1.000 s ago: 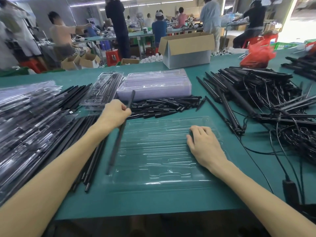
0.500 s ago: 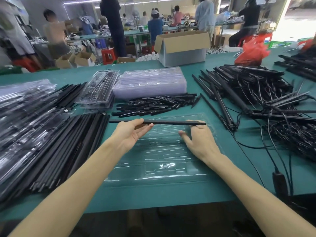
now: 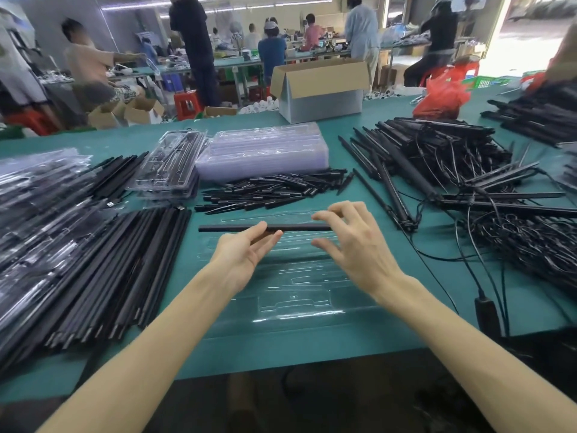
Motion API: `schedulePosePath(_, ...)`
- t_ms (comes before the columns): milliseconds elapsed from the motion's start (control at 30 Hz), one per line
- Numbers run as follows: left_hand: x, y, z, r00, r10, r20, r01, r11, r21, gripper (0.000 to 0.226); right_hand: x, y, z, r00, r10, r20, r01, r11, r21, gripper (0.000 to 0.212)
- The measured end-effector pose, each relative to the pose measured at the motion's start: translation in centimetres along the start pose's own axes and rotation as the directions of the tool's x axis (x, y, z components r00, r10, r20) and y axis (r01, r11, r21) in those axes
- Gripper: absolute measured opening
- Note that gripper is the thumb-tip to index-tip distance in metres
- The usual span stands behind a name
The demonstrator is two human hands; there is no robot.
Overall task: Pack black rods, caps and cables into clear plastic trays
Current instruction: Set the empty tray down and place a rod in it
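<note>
Head view: left hand (image 3: pixel 246 254) pinches one black rod (image 3: pixel 296 227) lightly, level over the clear tray (image 3: pixel 299 295) beneath both hands. Right hand (image 3: pixel 352 242), fingers spread and holding nothing, hovers at the rod's right end. The tray looks unfilled, so packing has barely begun. Caps (image 3: pixel 268 189) beyond the hands and cables (image 3: pixel 515 245) right of them wait.

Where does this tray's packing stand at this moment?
Done: filled clear trays stacked at left. In hand: the left hand pinches a long black rod over the empty clear plastic tray, right hand at its end. Left: seating it, then short black caps and cables.
</note>
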State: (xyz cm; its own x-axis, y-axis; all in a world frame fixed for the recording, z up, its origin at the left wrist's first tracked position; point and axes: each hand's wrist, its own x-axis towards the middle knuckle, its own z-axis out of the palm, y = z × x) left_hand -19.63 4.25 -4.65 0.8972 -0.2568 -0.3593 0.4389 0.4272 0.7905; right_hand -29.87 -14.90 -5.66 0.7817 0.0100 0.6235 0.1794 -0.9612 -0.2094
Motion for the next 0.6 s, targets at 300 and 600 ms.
schedulePosePath(300, -1.5, 0.2, -1.7, 0.997, -0.059, 0.056, 0.054, 0.994, 0.095, 0.035, -1.2, 0.4, 1.8, 0.992, 0.044, 0.118, -0.058, 0.991, 0.118, 0.016)
schedulePosePath(600, -2.4, 1.0, -2.8, 0.985, -0.157, 0.077, 0.077, 0.784, 0.616, 0.022, -0.4, 1.0, 2.7, 0.974, 0.014, 0.227, -0.034, 0.996, 0.083, 0.012)
